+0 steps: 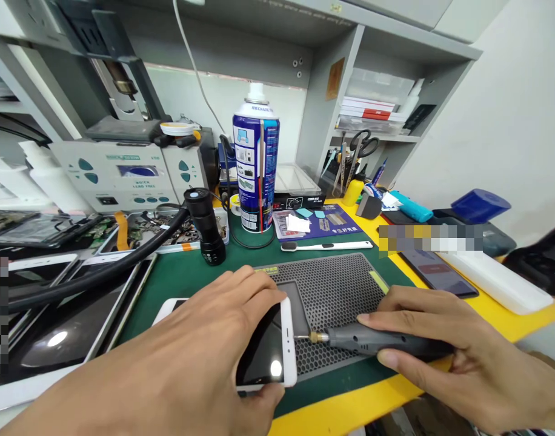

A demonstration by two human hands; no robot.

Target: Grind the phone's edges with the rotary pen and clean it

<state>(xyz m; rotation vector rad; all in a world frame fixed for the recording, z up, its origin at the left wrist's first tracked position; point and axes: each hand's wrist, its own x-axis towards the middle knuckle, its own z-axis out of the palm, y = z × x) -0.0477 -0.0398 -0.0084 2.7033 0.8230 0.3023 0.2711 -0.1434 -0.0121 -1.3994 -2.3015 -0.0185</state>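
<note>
A white-framed smartphone (pixel 259 360) with a dark screen lies face up in the grip of my left hand (pixel 205 351), thumb on its near edge and fingers over the far one. My right hand (pixel 459 345) is closed around a dark grey rotary tool (pixel 363 339), held almost level. The tool's brass collet and thin bit point left, and the tip meets or nearly meets the phone's right end; I cannot tell if they touch. Under both is a grey honeycomb-patterned mat (pixel 336 284) on a green work mat. My left palm hides much of the phone.
Beyond the honeycomb mat lie a toothbrush (pixel 327 246), a black flashlight (pixel 205 227) and a tall blue spray can (pixel 256 163). Several phones (pixel 68 315) crowd the left, crossed by a black hose (pixel 123 269). A dark phone (pixel 436 272) and white case (pixel 500 284) sit at right.
</note>
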